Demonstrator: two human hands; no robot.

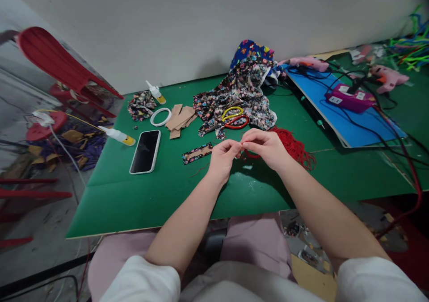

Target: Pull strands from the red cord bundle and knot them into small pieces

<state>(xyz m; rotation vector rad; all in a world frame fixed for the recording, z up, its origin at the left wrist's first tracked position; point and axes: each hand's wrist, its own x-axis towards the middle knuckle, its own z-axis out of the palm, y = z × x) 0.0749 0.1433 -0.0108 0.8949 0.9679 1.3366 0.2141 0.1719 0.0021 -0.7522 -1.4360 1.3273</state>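
My left hand and my right hand meet above the green table, fingertips pinched together on a red cord. That cord runs to a tangled red pile just right of my right hand. A fabric-covered cardboard strip lies left of my left hand. Scissors with red and yellow handles rest on floral fabric beyond my hands.
A black phone, two glue bottles, a white ring and cardboard pieces lie at the left. A blue board, pink glue guns and cables sit at the right. A red chair stands off the table's left.
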